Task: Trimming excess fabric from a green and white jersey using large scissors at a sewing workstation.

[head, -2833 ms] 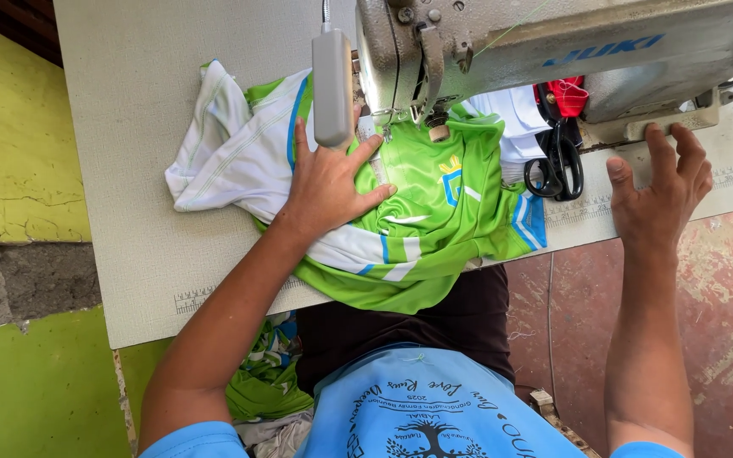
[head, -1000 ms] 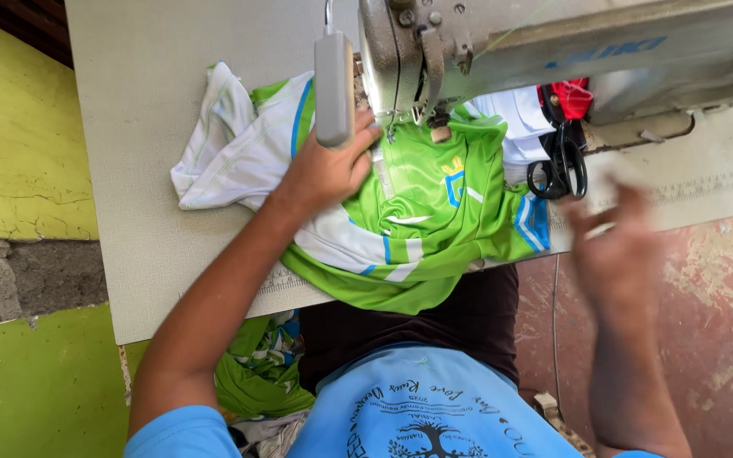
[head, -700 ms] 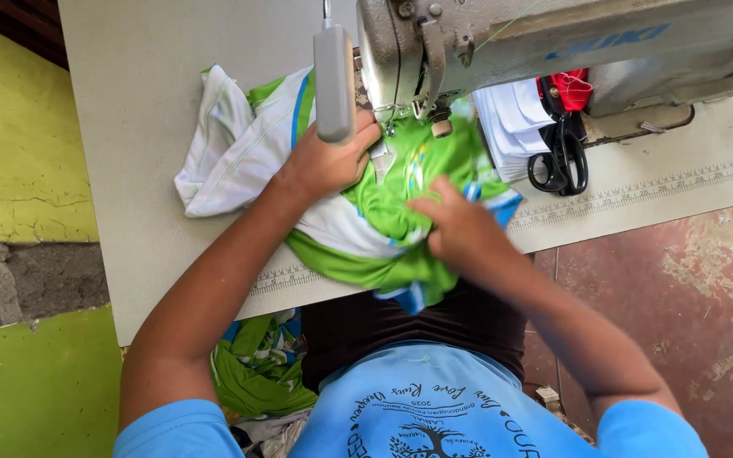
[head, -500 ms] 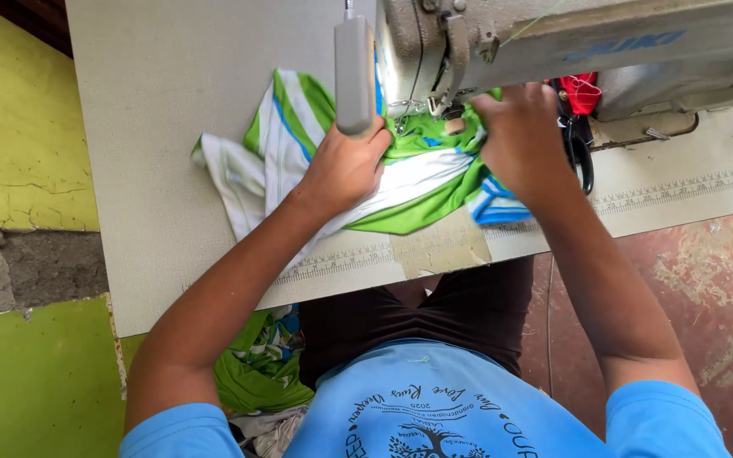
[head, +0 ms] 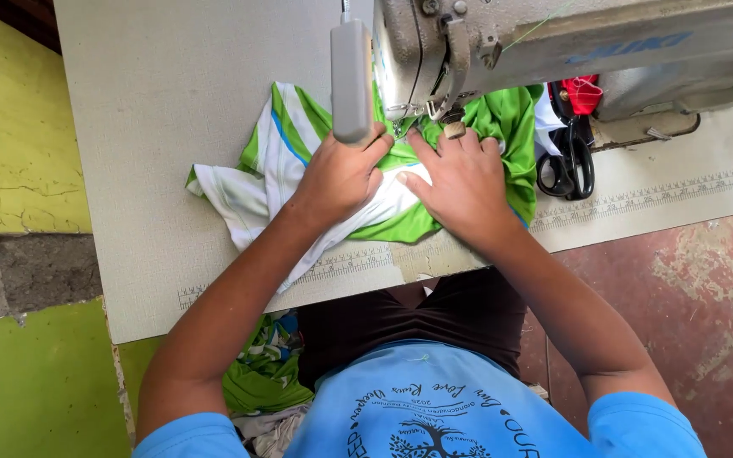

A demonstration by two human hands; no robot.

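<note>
Under both hands (head: pixel 400 174), the green-and-white striped garment (head: pixel 286 161) lies bunched.

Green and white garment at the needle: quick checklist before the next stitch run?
1. Left hand flat on the green and white garment: ok.
2. Right hand flat on the cloth beside the needle area: ok.
3. Fingertips clear of the needle: cannot tell, they sit very close.
4. Cloth under the presser foot: cannot tell, the sewing machine head hides it.
5. Scissors lie clear of both hands: ok.
</note>
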